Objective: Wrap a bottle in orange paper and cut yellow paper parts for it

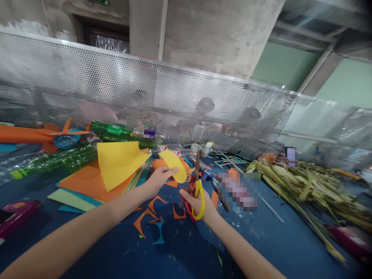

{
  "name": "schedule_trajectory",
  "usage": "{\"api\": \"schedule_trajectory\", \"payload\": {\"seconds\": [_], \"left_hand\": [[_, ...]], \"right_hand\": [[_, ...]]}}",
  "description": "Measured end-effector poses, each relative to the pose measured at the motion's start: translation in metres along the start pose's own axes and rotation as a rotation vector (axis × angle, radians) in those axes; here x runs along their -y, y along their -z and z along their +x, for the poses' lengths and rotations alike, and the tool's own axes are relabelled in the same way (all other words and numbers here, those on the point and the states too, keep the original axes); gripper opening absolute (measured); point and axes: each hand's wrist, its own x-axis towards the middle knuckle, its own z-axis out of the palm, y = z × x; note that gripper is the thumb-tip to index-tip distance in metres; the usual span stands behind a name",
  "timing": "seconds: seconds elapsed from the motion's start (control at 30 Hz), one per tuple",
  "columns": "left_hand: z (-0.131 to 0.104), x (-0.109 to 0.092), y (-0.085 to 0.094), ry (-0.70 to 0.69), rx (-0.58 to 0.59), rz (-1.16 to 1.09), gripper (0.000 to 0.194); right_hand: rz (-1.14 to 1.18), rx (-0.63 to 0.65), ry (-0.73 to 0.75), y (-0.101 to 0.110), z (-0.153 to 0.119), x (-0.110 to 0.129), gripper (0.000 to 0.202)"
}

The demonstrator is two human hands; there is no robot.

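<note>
Above the blue table (pixel 180 252), the right hand (pixel 195 201) is gripping upright scissors (pixel 197 182), blades pointing away, while the left hand (pixel 158 179) is pinching a yellow paper piece (pixel 174 162) beside them; open tabletop is lying nearer the person.

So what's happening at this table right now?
A person is cutting paper at a blue table. The left hand holds a small yellow paper piece up off the table, while the right hand grips scissors with yellow and red handles, blades pointing up beside the piece. Orange scraps lie under the hands. To the left are a larger yellow sheet, orange paper and green plastic bottles; to the right, a pile of green stalks.
</note>
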Motion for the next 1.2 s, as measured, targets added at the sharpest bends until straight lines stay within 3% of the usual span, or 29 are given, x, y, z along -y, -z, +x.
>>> {"api": "schedule_trajectory", "payload": {"seconds": [0.27, 0.4, 0.53, 0.7, 0.97, 1.03, 1.13, 1.2], "left_hand": [[-0.005, 0.006, -0.004, 0.126, 0.224, -0.103, 0.030], [0.003, 0.005, 0.003, 0.047, 0.092, -0.217, 0.038], [0.010, 0.003, 0.014, -0.070, -0.071, -0.146, 0.041], [0.017, 0.004, 0.024, -0.028, -0.181, -0.191, 0.040], [0.019, 0.004, 0.025, 0.050, -0.198, -0.236, 0.025], [0.018, 0.002, 0.023, 0.036, -0.170, -0.207, 0.023], [0.014, -0.002, 0.018, 0.016, -0.099, -0.155, 0.024], [0.010, -0.006, 0.014, 0.001, -0.062, -0.109, 0.022]], "right_hand": [[0.161, 0.018, 0.043, 0.003, 0.010, -0.004, 0.048], [0.170, 0.092, -0.026, -0.002, 0.006, -0.005, 0.045], [0.142, 0.195, -0.075, -0.008, -0.002, -0.003, 0.044], [0.112, 0.272, -0.070, -0.011, -0.007, -0.001, 0.045], [0.052, 0.243, -0.055, -0.009, -0.007, -0.009, 0.047], [0.068, 0.238, -0.067, -0.008, -0.006, -0.010, 0.045], [0.114, 0.291, -0.113, -0.005, -0.006, -0.010, 0.059], [0.017, 0.297, -0.023, 0.000, -0.008, -0.007, 0.061]]}}
